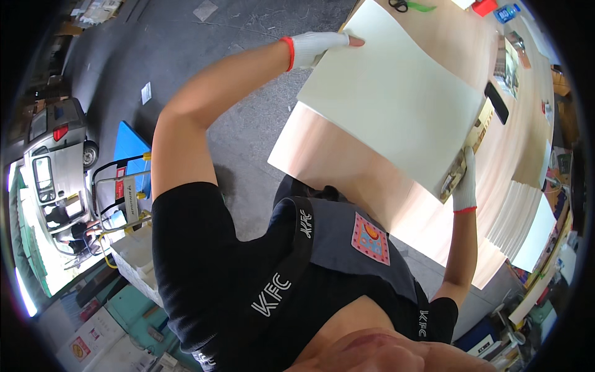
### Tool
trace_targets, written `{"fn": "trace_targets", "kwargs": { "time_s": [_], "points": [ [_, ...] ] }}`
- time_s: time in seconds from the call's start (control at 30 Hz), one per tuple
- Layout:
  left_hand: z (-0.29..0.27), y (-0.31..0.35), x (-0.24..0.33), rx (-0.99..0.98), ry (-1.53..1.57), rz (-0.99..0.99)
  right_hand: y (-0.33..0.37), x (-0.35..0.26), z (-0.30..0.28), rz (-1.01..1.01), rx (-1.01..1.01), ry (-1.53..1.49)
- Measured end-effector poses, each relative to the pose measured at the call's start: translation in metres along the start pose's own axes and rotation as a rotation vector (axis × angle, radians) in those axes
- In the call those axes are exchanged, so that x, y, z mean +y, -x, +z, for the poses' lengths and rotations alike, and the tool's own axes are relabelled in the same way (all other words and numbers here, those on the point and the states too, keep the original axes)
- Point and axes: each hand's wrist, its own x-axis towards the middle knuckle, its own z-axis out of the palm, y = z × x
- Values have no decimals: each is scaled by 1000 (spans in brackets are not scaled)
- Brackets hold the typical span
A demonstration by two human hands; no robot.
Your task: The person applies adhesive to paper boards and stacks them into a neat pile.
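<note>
A large white sheet [396,93] lies at a slant over the wood-grain table [334,149], bowed between my two hands. My left hand [318,49], in a white knit glove with a red cuff, is closed on the sheet's far left edge, its bare thumb tip on top. My right hand [466,181], gloved the same way, grips the opposite edge. A brown and cream printed strip [455,177] shows along that edge beside my fingers; whether it is the sheet's underside or a separate piece, I cannot tell. My right fingers are partly hidden.
Right of the sheet lies a black phone [496,103]. A fanned stack of white sheets [524,223] sits at the table's right end. Black-handled scissors [398,5], a red object [484,7] and a blue bottle [507,13] are at the far side. A trolley [127,192] stands left.
</note>
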Motion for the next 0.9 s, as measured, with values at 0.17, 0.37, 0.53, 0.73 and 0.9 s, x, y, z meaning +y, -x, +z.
{"fn": "trace_targets", "kwargs": {
  "time_s": [0.17, 0.37, 0.53, 0.73, 0.9],
  "points": [
    [-35, -32, -9, -4, 92, 38, -30, -14, 29, 9, -29, 74],
    [-51, -76, -48, -62, 103, -67, -52, 4, 30, 116, -54, 125],
    [-71, -93, -76, -233, -33, 60, -74, 32, 15, 359, -149, 164],
    [-69, -103, -74, 10, 188, -174, -64, 40, 10, 207, 29, 97],
    [-80, -96, -72, 77, 149, -159, -55, 38, 27, 83, -9, 124]
  ]
}}
